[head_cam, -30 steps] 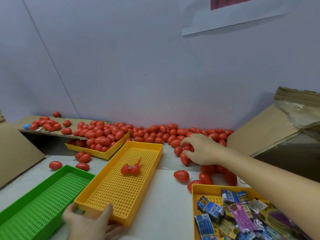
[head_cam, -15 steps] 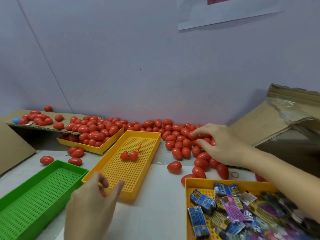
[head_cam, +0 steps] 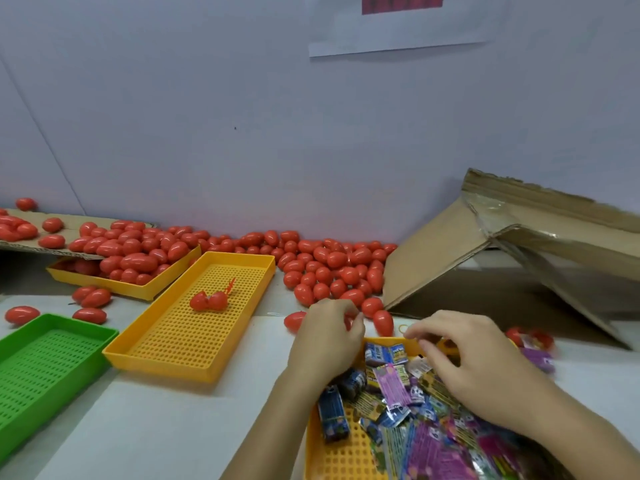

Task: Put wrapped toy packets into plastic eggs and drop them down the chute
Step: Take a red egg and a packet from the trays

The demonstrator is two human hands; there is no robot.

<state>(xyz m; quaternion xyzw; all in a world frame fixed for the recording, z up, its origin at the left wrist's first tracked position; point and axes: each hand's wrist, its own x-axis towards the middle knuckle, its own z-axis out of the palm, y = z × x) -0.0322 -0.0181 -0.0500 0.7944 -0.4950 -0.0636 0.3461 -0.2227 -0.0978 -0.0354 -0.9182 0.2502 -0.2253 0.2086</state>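
A green perforated tray [head_cam: 41,358] is sitting at the far left edge of the white table [head_cam: 156,427]. Beyond it, a yellow tray heaped with red plastic eggs [head_cam: 135,261] is lying partly under a cardboard sheet [head_cam: 74,223] that is carrying more eggs. Just right of the green tray, a second yellow perforated tray [head_cam: 166,344] is holding one opened red egg [head_cam: 209,301], its two halves lying side by side. Behind that, a loose pile of red eggs [head_cam: 329,268] is spreading along the foot of the pale wall.

Right of centre, the left hand [head_cam: 327,344] is curling its fingers around something red, seemingly an egg, though most of it is hidden. Just beside it, the right hand [head_cam: 467,365] is hovering with fingers bent and thumb near forefinger; whether it is pinching anything cannot be told. Both hands are poised over a yellow tray [head_cam: 339,455] piled with wrapped toy packets [head_cam: 394,382] in blue, purple and green.

At the far right, a slanted cardboard chute [head_cam: 519,258] is leaning against the wall, with a few packets and eggs [head_cam: 533,344] lying at its foot.
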